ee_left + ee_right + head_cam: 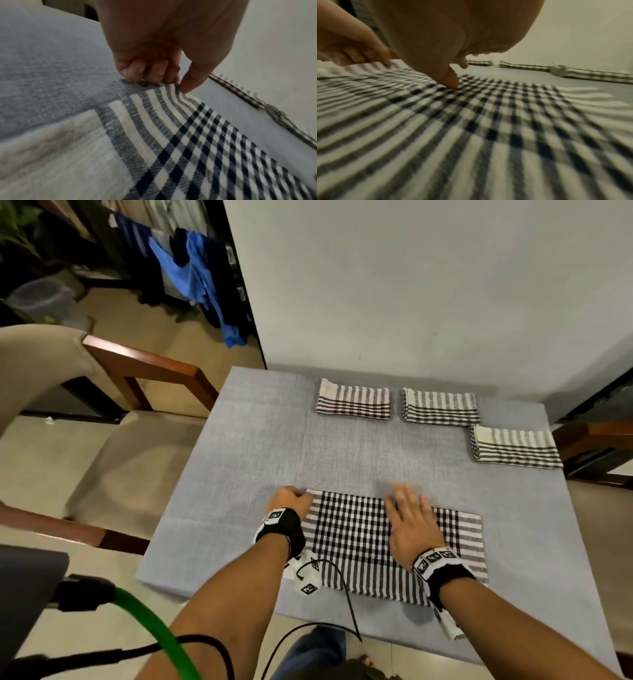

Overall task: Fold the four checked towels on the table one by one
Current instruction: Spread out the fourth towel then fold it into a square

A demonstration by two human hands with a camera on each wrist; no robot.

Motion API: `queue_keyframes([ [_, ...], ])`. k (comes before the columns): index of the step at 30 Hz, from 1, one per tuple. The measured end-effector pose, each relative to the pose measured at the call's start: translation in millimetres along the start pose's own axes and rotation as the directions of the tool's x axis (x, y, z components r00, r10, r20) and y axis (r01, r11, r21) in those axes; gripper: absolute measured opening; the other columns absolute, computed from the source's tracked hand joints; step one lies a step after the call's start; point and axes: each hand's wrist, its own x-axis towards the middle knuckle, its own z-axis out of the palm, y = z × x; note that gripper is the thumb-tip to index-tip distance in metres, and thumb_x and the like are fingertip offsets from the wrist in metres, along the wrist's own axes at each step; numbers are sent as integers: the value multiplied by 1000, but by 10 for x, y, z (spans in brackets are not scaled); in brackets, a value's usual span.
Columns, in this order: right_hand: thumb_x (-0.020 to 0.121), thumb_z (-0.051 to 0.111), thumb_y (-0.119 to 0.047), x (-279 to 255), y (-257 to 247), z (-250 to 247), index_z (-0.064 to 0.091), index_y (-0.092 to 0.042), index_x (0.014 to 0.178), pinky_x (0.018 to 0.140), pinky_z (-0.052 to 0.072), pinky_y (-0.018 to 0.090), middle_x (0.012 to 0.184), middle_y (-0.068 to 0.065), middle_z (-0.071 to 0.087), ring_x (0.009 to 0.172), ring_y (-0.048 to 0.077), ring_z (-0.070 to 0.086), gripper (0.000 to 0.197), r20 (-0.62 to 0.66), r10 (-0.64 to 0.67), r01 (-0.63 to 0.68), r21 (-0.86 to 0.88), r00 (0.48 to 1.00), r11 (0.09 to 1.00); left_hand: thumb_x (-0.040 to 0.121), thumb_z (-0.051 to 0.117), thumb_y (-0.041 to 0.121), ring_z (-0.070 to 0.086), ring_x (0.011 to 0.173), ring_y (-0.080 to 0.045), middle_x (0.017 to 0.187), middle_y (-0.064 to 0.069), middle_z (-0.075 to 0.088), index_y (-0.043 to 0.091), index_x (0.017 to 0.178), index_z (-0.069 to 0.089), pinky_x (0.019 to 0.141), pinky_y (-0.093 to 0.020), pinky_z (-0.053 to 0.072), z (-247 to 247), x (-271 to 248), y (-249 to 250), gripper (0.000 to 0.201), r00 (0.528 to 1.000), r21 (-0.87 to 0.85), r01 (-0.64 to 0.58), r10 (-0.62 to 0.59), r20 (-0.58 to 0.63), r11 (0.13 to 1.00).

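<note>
A black-and-white checked towel (356, 539) lies flat near the table's front edge, once folded as far as I can tell. My left hand (291, 501) pinches its far left corner (173, 88) between thumb and curled fingers. My right hand (411, 525) lies flat on the towel's middle with fingers spread, the thumb (450, 79) touching the cloth. Three folded checked towels rest further back: one at far centre (354, 404), one to its right (440, 407), one at the right edge (515, 446).
The table wears a grey cloth (267, 446). A white wall (428, 285) rises directly behind it. A beige chair with wooden arms (113, 419) stands to the left. A black cable (346, 587) trails over the table's front edge.
</note>
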Motion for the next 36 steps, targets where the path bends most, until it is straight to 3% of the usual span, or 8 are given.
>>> queue_keyframes([
  [5,86,49,-18,225,-463,-129,-10,-14,155,113,-23,45,156,9,-31,145,27,-27,91,149,-189,193,-11,971,981,87,68,39,62,83,-18,91,4,66,15,103,71,82,-30,47,-70,9,14,29,981,-314,182,-153,115,932],
  [8,82,43,-11,190,-525,-68,-18,-17,153,106,-32,42,155,4,-36,145,24,-29,94,208,-136,136,14,969,991,65,80,29,70,82,-28,84,-6,74,16,85,74,88,-43,56,33,243,-112,25,953,-470,301,-238,189,830],
  [11,79,41,-8,165,-542,-67,-21,-19,152,106,-31,44,154,3,-39,143,23,-33,96,254,-117,114,28,960,993,40,78,25,73,80,-36,85,-11,76,13,92,77,84,-52,56,299,777,-495,54,936,-512,349,-268,228,785],
  [16,79,40,-7,188,-553,-94,-25,-19,150,106,-30,46,152,3,-41,142,23,-35,97,289,-114,104,51,951,993,77,69,50,68,74,-29,76,-8,70,9,78,67,78,-37,56,-309,2,126,41,938,-453,344,-278,209,822],
  [24,83,42,-9,199,-572,-100,-31,-19,144,106,-29,50,150,3,-44,141,24,-36,96,304,-91,84,36,948,996,88,71,28,61,73,-20,83,-7,64,3,106,64,52,-23,45,-486,5,256,32,926,-317,329,-239,291,889],
  [27,83,45,-10,206,-589,-80,-33,-20,143,111,-24,54,150,3,-44,141,25,-36,99,315,-89,83,32,945,996,84,75,39,56,70,-20,80,-4,59,0,106,61,67,-31,49,-477,36,260,46,902,-321,378,-267,338,869],
  [31,82,45,-9,216,-581,-54,-34,-20,142,113,-21,56,149,3,-45,141,25,-36,100,317,-85,82,24,945,996,88,73,22,58,68,-20,82,-7,61,-2,99,59,56,-30,45,-486,75,271,30,882,-341,408,-270,386,847],
  [36,79,46,-9,230,-578,-17,-35,-21,142,113,-21,57,149,3,-46,139,24,-39,103,310,-89,85,27,946,996,73,83,24,69,79,-29,83,-12,74,0,100,72,72,-33,57,-486,119,197,37,906,-441,401,-276,321,803],
])
